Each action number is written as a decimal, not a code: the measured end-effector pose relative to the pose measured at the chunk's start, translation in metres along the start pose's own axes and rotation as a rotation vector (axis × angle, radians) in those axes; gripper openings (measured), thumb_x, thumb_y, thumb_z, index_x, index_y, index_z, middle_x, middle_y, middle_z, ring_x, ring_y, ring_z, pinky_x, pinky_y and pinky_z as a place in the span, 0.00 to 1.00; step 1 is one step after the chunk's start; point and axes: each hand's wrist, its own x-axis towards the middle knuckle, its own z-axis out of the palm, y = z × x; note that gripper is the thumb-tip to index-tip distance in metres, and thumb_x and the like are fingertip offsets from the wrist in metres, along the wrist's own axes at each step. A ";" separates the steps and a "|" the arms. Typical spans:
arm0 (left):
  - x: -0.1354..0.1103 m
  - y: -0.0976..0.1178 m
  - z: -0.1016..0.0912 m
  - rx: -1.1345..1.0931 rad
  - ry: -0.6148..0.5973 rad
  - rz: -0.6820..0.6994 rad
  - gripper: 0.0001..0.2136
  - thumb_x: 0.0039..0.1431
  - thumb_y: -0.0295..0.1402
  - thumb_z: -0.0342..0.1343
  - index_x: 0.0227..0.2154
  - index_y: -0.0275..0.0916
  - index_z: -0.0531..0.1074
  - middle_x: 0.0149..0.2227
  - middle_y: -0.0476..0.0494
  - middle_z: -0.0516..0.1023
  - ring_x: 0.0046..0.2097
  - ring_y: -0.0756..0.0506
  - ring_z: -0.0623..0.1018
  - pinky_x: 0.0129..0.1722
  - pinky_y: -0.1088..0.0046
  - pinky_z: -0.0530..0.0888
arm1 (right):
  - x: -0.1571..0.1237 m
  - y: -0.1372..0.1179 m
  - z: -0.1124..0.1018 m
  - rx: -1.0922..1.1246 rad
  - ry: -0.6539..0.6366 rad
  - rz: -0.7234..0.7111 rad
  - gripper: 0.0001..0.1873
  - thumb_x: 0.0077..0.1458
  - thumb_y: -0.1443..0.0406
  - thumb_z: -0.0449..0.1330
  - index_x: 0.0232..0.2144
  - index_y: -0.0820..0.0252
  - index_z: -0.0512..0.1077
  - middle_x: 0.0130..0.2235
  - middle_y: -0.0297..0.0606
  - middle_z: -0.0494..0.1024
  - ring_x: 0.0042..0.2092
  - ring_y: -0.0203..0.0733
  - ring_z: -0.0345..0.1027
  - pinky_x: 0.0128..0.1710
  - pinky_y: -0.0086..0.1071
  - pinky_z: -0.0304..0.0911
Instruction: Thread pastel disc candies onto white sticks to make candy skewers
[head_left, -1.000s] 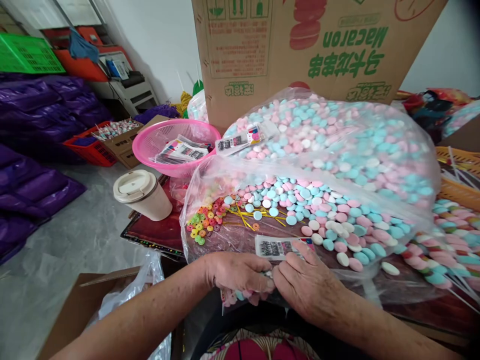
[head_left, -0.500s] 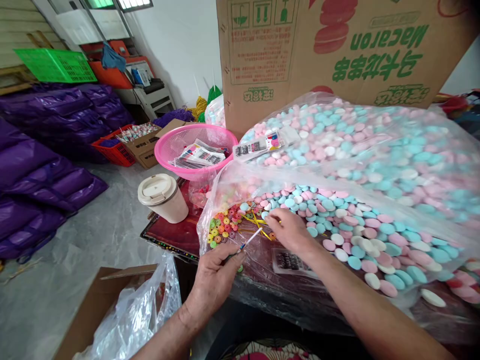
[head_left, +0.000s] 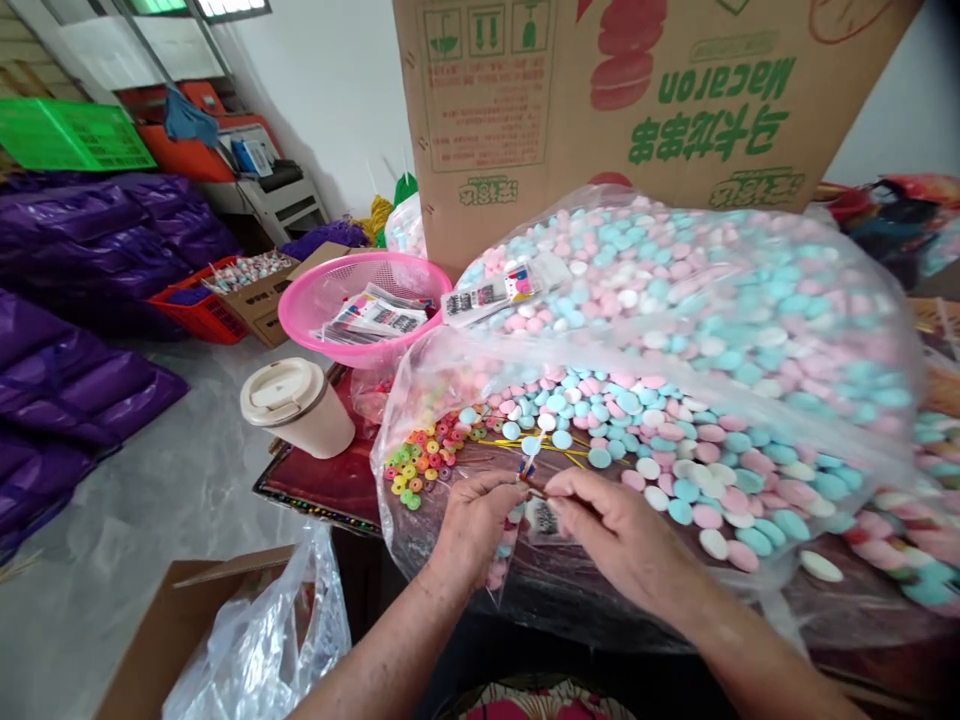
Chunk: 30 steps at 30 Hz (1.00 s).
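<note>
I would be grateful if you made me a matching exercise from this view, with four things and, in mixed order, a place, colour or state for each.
1. Small clear packet
2. Lidded cup
3. Pink basket
4. Large cardboard box

A. Bears upside-down lettering
B. Off-white, near the edge of the table
C. Held in the left hand
D. Contains flat printed packets

Right pairs: 1-C; 2-B; 3-D; 4-A

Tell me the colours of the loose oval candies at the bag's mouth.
The candies are pink, pale blue and white; the head view shows them best.
</note>
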 end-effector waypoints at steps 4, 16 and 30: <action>0.003 -0.005 0.021 0.017 -0.098 0.069 0.08 0.41 0.36 0.57 0.24 0.35 0.73 0.16 0.52 0.68 0.14 0.55 0.63 0.10 0.83 0.55 | -0.010 0.006 0.007 0.034 0.128 0.009 0.11 0.58 0.62 0.48 0.29 0.57 0.68 0.23 0.30 0.69 0.25 0.35 0.61 0.25 0.26 0.57; 0.006 -0.005 0.029 0.025 -0.063 0.056 0.11 0.42 0.39 0.61 0.25 0.36 0.71 0.17 0.53 0.68 0.15 0.56 0.61 0.11 0.84 0.52 | -0.007 0.041 -0.016 -0.174 0.311 -0.040 0.13 0.58 0.65 0.49 0.31 0.58 0.73 0.31 0.39 0.75 0.33 0.41 0.67 0.34 0.32 0.62; -0.009 -0.011 0.021 0.127 -0.416 0.163 0.15 0.55 0.44 0.52 0.21 0.38 0.64 0.15 0.54 0.64 0.11 0.53 0.65 0.08 0.79 0.62 | -0.012 0.026 0.016 -0.026 0.142 -0.015 0.27 0.56 0.67 0.48 0.59 0.59 0.60 0.29 0.36 0.74 0.33 0.41 0.68 0.38 0.35 0.64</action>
